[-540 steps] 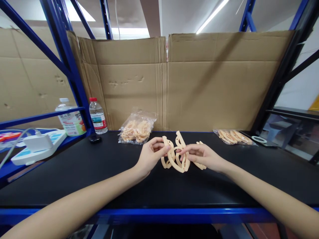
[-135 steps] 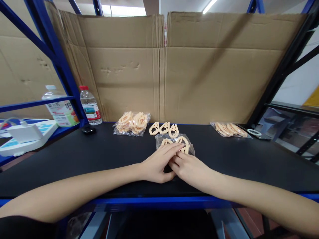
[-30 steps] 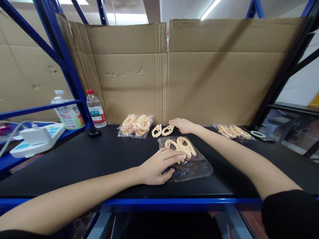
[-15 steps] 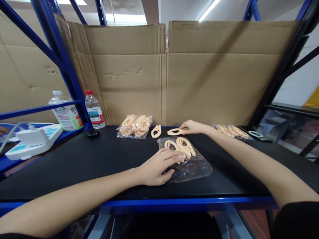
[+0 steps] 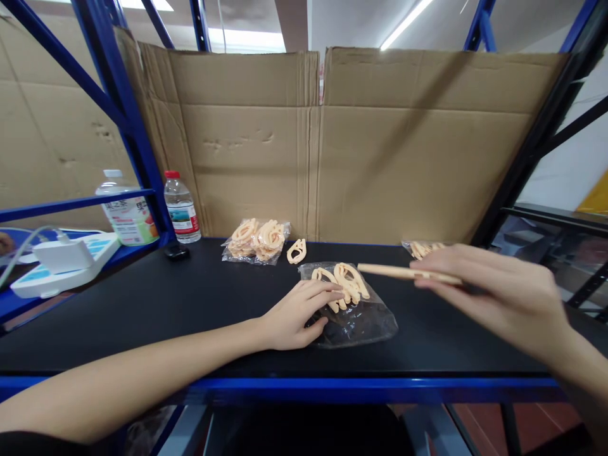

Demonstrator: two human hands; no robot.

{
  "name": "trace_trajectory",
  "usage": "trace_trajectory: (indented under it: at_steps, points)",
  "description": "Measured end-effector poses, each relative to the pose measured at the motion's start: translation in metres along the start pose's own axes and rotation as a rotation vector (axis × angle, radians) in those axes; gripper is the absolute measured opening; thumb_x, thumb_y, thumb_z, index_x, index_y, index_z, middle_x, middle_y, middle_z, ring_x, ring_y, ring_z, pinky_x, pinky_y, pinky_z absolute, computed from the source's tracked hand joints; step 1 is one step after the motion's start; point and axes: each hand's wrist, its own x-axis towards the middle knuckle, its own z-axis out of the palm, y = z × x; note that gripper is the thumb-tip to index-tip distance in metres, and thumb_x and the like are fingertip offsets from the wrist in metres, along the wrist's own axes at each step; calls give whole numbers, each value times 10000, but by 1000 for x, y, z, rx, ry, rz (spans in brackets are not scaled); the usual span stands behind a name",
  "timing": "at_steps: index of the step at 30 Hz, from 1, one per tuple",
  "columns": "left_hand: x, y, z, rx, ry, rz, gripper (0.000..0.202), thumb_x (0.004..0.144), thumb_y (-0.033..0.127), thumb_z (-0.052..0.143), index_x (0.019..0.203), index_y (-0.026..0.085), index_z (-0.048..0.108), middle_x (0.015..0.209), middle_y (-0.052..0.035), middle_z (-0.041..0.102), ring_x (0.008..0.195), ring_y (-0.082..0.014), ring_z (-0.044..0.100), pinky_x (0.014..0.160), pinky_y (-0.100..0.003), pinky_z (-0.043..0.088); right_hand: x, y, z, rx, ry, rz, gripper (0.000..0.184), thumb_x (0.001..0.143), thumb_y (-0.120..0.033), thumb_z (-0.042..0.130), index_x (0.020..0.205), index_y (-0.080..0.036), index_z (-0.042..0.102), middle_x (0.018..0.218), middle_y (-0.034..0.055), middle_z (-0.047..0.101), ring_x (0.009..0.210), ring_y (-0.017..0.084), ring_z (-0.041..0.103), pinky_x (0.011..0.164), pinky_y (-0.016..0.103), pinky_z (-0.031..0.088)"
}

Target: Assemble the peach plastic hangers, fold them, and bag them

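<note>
My right hand [image 5: 503, 297] is raised at the right, pinching a flat, peach-coloured plastic clip-like piece [image 5: 389, 271] seen edge-on. My left hand [image 5: 297, 313] lies on a clear plastic bag [image 5: 361, 326], its fingers stretched out and the thumb apart. Its fingertips touch peach-coloured clip-like pieces [image 5: 351, 282] in the upper part of the bag; whether they are fully inside I cannot tell. Behind the bag, a single loose piece of the same kind [image 5: 297, 251] rests on the black table.
A filled bag of pieces [image 5: 256, 240] sits at the back left, and another [image 5: 422, 248] is partly hidden behind my right hand. A red-capped bottle [image 5: 182, 212], a small black object [image 5: 177, 252] and a power strip [image 5: 66, 266] are at the left. Cardboard [image 5: 247, 158] walls the back.
My right hand has lifted the loose clip-like piece off the table and brought it right and closer to me. My left hand stays on the bag, shifted only slightly.
</note>
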Motion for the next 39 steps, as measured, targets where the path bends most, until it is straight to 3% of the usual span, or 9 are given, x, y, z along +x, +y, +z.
trace_trajectory:
  at_steps: [2, 5, 8, 11, 18, 20, 28, 34, 39]
  points:
    - [0, 0, 0, -12, 2, 3, 584, 795, 93, 474, 1355, 212, 361, 1356, -112, 465, 1251, -251, 415, 1034, -436, 353, -7, -25, 1, -3, -88, -38, 184, 883, -205, 576, 1049, -248, 642, 886, 29, 686, 740, 145, 652, 626, 229, 514]
    - [0, 0, 0, -33, 8, 1, 647, 798, 101, 474, 1408, 213, 288, 1391, -113, 431, 1285, -254, 383, 1061, -448, 335, -15, -43, 30, -10, -228, -220, 220, 917, -178, 496, 1090, -185, 633, 804, 50, 673, 635, 136, 617, 519, 236, 495]
    - [0, -1, 0, -46, 38, 12, 711, 764, 79, 476, 1427, 212, 253, 1417, -117, 394, 1313, -259, 351, 1079, -458, 323, -13, -46, 66, -134, -174, -428, 233, 891, -91, 458, 1010, -95, 658, 777, 94, 682, 655, 178, 633, 483, 276, 507]
    - [-1, -3, 2, -58, 57, 11, 766, 728, 61, 486, 1434, 214, 232, 1439, -118, 363, 1335, -266, 324, 1093, -476, 308, -5, -49, 79, -182, -110, -534, 215, 848, -55, 488, 968, -44, 666, 768, 118, 684, 662, 203, 644, 499, 308, 533]
    - [-1, -5, 3, -117, 92, 3, 747, 754, 77, 515, 1436, 218, 246, 1450, -123, 353, 1341, -279, 319, 1095, -491, 311, 0, -73, 49, -217, -129, -475, 281, 844, -77, 438, 956, -75, 695, 819, 152, 697, 653, 224, 636, 482, 324, 537]
    - [0, -5, 3, -117, 96, -2, 750, 750, 69, 511, 1436, 217, 248, 1457, -124, 340, 1345, -278, 311, 1098, -501, 303, 0, -69, 58, -291, -117, -487, 256, 842, -71, 451, 919, -74, 695, 832, 150, 695, 658, 218, 635, 496, 318, 540]
    - [-1, -7, 4, -149, 128, 21, 800, 685, 48, 513, 1430, 188, 258, 1442, -145, 353, 1332, -290, 329, 1094, -517, 310, 9, -47, 142, -464, -169, -449, 285, 827, -26, 385, 784, -55, 665, 735, 176, 658, 636, 255, 627, 554, 387, 546]
    - [-1, -8, 4, -165, 130, 27, 832, 662, 46, 503, 1436, 210, 245, 1455, -135, 335, 1341, -302, 312, 1093, -534, 300, -2, -55, 152, -453, -288, -311, 321, 849, -69, 392, 1074, 41, 594, 856, 258, 662, 736, 296, 646, 615, 420, 552]
    - [-1, -7, 3, -167, 112, 26, 834, 666, 56, 506, 1440, 206, 235, 1455, -135, 334, 1340, -304, 312, 1094, -530, 296, -3, -48, 164, -444, -338, -285, 291, 848, -64, 419, 1068, -8, 601, 890, 239, 670, 745, 290, 655, 646, 425, 551]
